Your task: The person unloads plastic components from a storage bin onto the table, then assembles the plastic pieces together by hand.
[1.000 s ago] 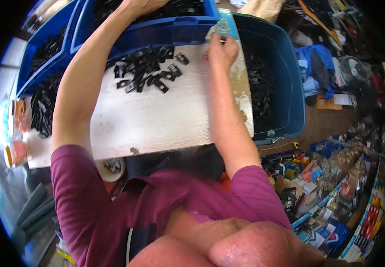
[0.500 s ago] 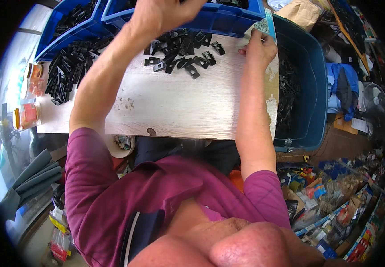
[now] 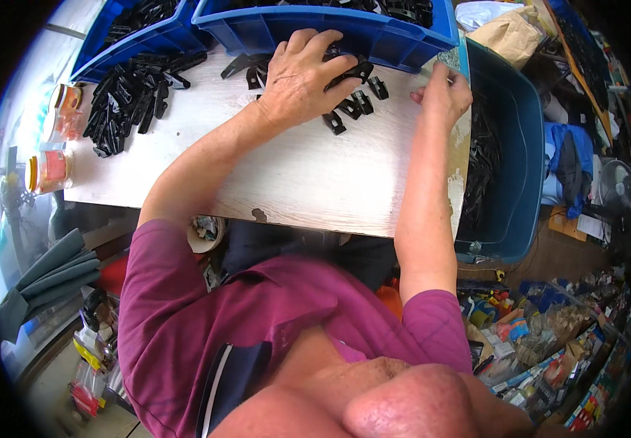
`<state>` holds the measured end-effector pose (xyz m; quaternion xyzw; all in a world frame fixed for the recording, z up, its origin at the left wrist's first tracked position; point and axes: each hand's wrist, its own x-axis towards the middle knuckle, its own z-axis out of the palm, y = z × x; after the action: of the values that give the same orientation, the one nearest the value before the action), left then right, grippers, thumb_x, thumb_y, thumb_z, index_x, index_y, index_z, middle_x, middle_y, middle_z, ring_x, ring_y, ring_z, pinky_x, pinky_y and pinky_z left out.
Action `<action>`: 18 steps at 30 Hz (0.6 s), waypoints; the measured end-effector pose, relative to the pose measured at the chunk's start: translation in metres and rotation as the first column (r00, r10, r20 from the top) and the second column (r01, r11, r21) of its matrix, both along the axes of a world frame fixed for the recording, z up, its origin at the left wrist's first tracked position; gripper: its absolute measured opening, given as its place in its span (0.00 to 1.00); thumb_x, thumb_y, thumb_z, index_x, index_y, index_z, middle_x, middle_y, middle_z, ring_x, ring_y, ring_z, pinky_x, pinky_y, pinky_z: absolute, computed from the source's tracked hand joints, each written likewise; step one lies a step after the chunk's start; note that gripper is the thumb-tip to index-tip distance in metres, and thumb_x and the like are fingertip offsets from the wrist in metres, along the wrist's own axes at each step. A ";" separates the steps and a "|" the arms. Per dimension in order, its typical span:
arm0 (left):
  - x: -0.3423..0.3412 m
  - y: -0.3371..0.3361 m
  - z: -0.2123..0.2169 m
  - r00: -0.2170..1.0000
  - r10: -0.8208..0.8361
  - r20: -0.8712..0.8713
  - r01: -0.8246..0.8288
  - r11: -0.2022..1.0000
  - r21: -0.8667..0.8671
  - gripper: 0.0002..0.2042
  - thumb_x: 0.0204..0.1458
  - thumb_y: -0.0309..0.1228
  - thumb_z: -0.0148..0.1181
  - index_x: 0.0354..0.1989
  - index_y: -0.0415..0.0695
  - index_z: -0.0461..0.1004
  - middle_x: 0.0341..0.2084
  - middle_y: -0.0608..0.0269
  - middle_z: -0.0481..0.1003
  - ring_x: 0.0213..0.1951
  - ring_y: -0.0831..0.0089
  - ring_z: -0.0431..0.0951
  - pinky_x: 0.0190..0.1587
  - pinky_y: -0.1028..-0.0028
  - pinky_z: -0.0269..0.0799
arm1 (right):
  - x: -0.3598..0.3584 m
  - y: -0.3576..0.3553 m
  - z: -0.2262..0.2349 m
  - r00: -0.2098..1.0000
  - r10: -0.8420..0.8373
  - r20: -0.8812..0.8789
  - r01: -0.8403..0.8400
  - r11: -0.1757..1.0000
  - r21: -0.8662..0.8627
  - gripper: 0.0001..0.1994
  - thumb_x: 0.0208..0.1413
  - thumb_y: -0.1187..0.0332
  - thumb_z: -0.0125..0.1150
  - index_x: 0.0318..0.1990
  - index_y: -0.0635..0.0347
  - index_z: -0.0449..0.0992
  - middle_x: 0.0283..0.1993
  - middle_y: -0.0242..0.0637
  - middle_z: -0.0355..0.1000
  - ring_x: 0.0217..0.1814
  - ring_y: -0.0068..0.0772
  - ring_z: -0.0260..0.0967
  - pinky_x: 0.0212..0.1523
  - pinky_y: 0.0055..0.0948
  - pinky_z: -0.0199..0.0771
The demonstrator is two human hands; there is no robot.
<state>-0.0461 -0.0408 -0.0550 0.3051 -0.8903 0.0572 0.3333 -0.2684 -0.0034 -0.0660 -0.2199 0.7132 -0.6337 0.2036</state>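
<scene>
Left hand [image 3: 302,84] is covering the loose black pieces [image 3: 352,106], fingers parted!
Those pieces are lying on the pale tabletop [image 3: 293,175], just in front of the blue bin [image 3: 271,28], several showing to the right of the palm. Over by the tabletop's right edge, the right hand [image 3: 444,93] is holding its fingers curled in; whether it's pinching anything, I cannot tell. A second black heap [image 3: 125,102] is lying to the left, near two jars [image 3: 54,170].
</scene>
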 end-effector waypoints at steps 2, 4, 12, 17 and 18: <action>0.006 0.001 0.010 0.999 -0.012 -0.051 0.012 1.000 -0.002 0.15 0.48 0.44 0.71 0.42 0.52 0.84 0.54 0.56 0.74 0.56 0.54 0.69 0.54 0.58 0.70 | 0.002 0.002 0.003 1.000 0.006 -0.006 -0.006 1.000 0.006 0.14 0.56 0.66 0.61 0.39 0.74 0.75 0.19 0.38 0.68 0.15 0.26 0.66 0.16 0.29 0.75; 0.015 -0.008 0.025 0.981 -0.057 -0.183 0.045 0.997 -0.068 0.16 0.46 0.42 0.73 0.41 0.48 0.84 0.47 0.55 0.78 0.50 0.56 0.75 0.52 0.58 0.72 | 0.002 0.000 -0.001 1.000 0.020 -0.013 -0.019 1.000 0.003 0.15 0.56 0.65 0.60 0.38 0.74 0.75 0.19 0.39 0.69 0.15 0.27 0.67 0.17 0.29 0.75; 0.038 -0.048 0.118 0.956 0.267 -0.122 -0.237 0.947 0.216 0.17 0.51 0.36 0.63 0.45 0.38 0.78 0.36 0.46 0.80 0.40 0.51 0.80 0.45 0.60 0.75 | 0.000 0.000 -0.005 1.000 -0.004 -0.018 0.004 1.000 0.012 0.14 0.57 0.65 0.61 0.38 0.73 0.75 0.18 0.37 0.67 0.15 0.25 0.65 0.16 0.28 0.73; 0.041 -0.121 0.114 0.816 0.206 0.540 -0.465 0.789 0.402 0.42 0.49 0.65 0.58 0.57 0.36 0.72 0.43 0.36 0.78 0.49 0.44 0.79 0.54 0.58 0.73 | 0.005 -0.002 -0.003 1.000 0.013 0.021 -0.013 1.000 -0.002 0.14 0.58 0.65 0.61 0.39 0.72 0.75 0.20 0.37 0.68 0.15 0.25 0.65 0.16 0.28 0.73; 0.044 -0.137 0.104 0.834 0.152 0.531 -0.402 0.826 0.395 0.44 0.47 0.67 0.58 0.58 0.36 0.71 0.45 0.36 0.78 0.50 0.45 0.79 0.54 0.58 0.73 | 0.008 -0.003 -0.002 1.000 0.017 0.026 -0.017 1.000 -0.014 0.15 0.56 0.64 0.61 0.38 0.73 0.76 0.20 0.38 0.69 0.15 0.27 0.66 0.16 0.29 0.74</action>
<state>-0.0017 -0.1782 0.0493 0.4856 -0.8728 -0.0481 0.0022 -0.2609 -0.0062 -0.0684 -0.2190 0.7042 -0.6397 0.2168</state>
